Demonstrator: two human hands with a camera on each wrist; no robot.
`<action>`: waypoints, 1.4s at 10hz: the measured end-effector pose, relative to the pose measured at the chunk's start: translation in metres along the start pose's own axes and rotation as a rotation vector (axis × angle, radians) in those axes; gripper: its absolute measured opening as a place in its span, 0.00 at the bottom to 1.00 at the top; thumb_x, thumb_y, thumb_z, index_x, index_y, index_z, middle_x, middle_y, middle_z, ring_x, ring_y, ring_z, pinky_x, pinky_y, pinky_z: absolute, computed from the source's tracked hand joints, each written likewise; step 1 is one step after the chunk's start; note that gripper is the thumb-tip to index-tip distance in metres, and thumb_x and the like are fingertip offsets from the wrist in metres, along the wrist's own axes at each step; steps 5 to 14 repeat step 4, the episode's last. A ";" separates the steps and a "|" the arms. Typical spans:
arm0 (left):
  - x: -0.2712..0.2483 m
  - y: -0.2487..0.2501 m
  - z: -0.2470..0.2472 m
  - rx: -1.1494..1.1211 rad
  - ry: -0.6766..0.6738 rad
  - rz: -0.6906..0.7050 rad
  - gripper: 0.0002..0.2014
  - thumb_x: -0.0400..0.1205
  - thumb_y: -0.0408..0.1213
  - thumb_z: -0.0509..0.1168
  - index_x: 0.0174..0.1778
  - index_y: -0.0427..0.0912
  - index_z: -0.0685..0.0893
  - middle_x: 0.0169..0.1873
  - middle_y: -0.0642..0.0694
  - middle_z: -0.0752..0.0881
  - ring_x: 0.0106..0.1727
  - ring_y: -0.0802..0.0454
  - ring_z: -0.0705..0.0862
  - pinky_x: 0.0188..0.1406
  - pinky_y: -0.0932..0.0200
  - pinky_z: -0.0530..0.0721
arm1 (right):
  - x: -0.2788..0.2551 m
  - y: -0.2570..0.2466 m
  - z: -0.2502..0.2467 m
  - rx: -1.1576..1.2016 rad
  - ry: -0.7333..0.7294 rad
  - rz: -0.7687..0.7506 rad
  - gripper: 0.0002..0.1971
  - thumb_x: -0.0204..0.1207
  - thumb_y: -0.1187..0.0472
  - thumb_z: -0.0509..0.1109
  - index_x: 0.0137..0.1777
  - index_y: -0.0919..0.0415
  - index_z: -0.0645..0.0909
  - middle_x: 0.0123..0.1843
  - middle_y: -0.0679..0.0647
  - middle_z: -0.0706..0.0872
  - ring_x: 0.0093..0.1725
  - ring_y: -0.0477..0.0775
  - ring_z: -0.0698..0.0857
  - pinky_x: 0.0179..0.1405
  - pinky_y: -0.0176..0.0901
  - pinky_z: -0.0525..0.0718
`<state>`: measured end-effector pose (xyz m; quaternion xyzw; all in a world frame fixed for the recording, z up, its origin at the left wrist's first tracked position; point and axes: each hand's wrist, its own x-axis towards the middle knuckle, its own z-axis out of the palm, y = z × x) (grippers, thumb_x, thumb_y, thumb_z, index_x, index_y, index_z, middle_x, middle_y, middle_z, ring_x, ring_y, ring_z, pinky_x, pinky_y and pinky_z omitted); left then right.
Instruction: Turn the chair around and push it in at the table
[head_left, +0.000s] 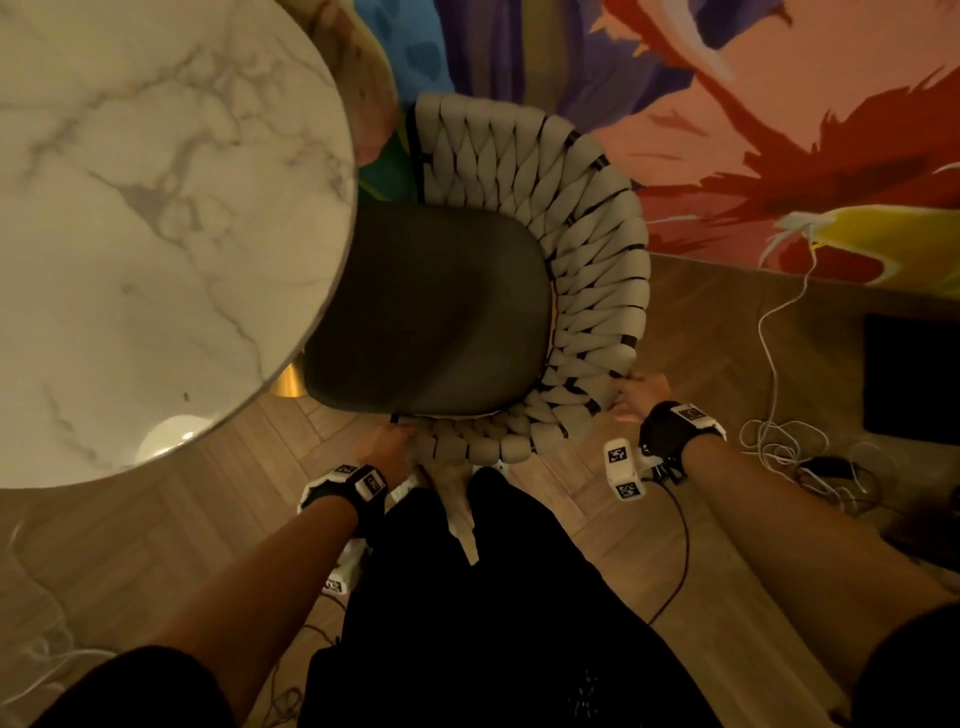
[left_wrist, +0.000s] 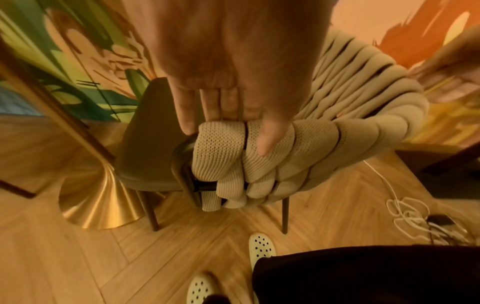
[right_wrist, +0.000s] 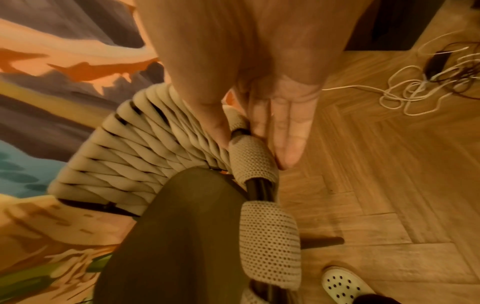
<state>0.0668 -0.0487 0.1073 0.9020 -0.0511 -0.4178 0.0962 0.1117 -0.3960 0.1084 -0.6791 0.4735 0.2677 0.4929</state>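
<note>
I've got my left hand (head_left: 393, 448) gripping the near end of the woven-back chair (head_left: 587, 270), thumb over the padding, right hand (head_left: 640, 397) clamping its back rim between thumb and straight fingers (right_wrist: 291, 131), dark seat (head_left: 431, 312) partly under the round marble worktop (head_left: 156, 208).

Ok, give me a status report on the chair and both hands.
Left hand and right hand both on the chair backrest rim. Seat partly under the table, front edge tucked beneath the marble top. Loose cables on floor, clear of the chair.
</note>
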 end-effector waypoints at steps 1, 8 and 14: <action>-0.024 -0.006 0.007 -0.080 0.065 -0.018 0.29 0.75 0.36 0.67 0.74 0.49 0.75 0.74 0.44 0.76 0.72 0.44 0.75 0.69 0.52 0.76 | -0.022 0.005 -0.009 0.070 -0.014 -0.057 0.10 0.80 0.65 0.66 0.59 0.59 0.78 0.55 0.59 0.84 0.55 0.62 0.86 0.56 0.56 0.86; -0.091 -0.054 0.057 -0.172 0.043 -0.029 0.28 0.80 0.46 0.60 0.78 0.52 0.66 0.81 0.53 0.63 0.77 0.49 0.69 0.75 0.53 0.70 | -0.025 0.186 0.002 0.008 0.017 0.009 0.12 0.77 0.67 0.66 0.59 0.67 0.82 0.56 0.69 0.88 0.48 0.64 0.87 0.48 0.55 0.87; -0.091 -0.054 0.057 -0.172 0.043 -0.029 0.28 0.80 0.46 0.60 0.78 0.52 0.66 0.81 0.53 0.63 0.77 0.49 0.69 0.75 0.53 0.70 | -0.025 0.186 0.002 0.008 0.017 0.009 0.12 0.77 0.67 0.66 0.59 0.67 0.82 0.56 0.69 0.88 0.48 0.64 0.87 0.48 0.55 0.87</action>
